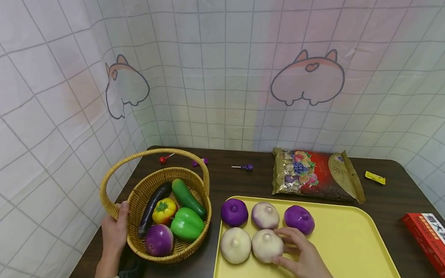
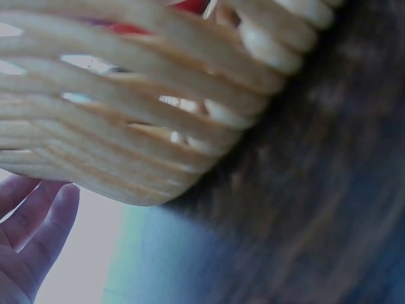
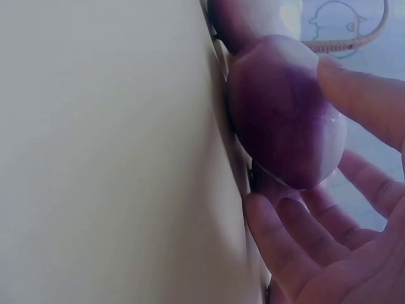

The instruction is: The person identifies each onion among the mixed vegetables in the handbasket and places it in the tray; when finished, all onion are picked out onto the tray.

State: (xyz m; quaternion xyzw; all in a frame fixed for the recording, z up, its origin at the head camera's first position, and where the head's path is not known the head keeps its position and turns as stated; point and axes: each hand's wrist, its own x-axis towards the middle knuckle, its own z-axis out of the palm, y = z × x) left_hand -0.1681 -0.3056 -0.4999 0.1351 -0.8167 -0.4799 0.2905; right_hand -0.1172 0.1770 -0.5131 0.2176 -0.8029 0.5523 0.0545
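In the head view, my left hand (image 1: 114, 233) holds the wicker basket (image 1: 206, 184) at the left foot of its handle, thumb by the rim. The left wrist view shows fingers (image 2: 54, 228) against the woven wall. Inside the basket lie an eggplant (image 1: 154, 205), a cucumber (image 1: 188, 197), a green pepper (image 1: 187, 224), a yellow-red tomato-like vegetable (image 1: 164, 211) and a purple onion (image 1: 159, 240). My right hand (image 1: 302, 254) grips a whitish onion (image 1: 266, 243) on the yellow tray (image 1: 348, 241); its purple side (image 3: 285, 114) shows in the right wrist view. Several other onions sit close by.
Behind the tray lies a red-gold candy bag (image 1: 315, 174), with a yellow wrapped candy (image 1: 375, 177) to its right. Lollipops (image 1: 249, 167) and a purple candy (image 1: 200, 161) lie near the back edge. A red box (image 1: 435, 245) is at the right.
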